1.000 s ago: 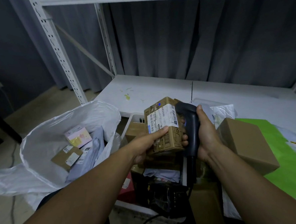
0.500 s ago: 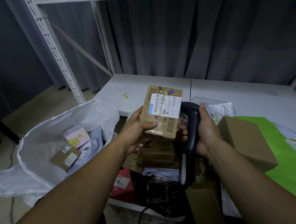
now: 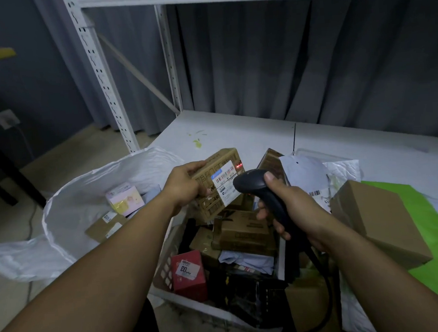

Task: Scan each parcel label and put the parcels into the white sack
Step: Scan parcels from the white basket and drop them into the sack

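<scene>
Grips the brown parcel in the left hand, fingers curled round its edge, just above the basket. Clutches the scanner in the right hand, red light by the label. Looks early: few parcels in the white sack, plenty left.

One scanner, one sack — two hands
</scene>
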